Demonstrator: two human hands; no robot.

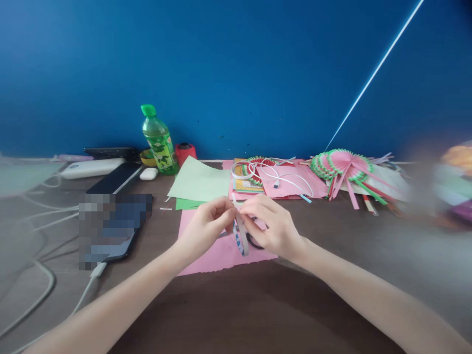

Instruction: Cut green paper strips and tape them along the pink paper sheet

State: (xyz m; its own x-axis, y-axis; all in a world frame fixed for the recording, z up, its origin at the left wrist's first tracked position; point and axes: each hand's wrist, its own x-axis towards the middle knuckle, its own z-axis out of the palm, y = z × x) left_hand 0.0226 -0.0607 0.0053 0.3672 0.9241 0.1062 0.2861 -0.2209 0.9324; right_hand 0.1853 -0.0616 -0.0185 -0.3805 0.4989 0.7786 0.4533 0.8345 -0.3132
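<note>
My left hand [208,225] and my right hand [271,225] meet above a pink paper sheet [217,253] on the brown table [258,305]. Both pinch a narrow pale paper strip [241,235] that hangs down between them, with a touch of blue at its lower end. The fingers of each hand are closed on the strip. A dark object lies under my right hand, mostly hidden.
A phone [114,228] on a white cable lies to the left. Behind are a green bottle [159,141], a red spool [185,152], green paper sheets [201,184], a white cable [273,176] on pink paper, and a pink-and-green folded paper fan [342,167]. A blue wall stands behind.
</note>
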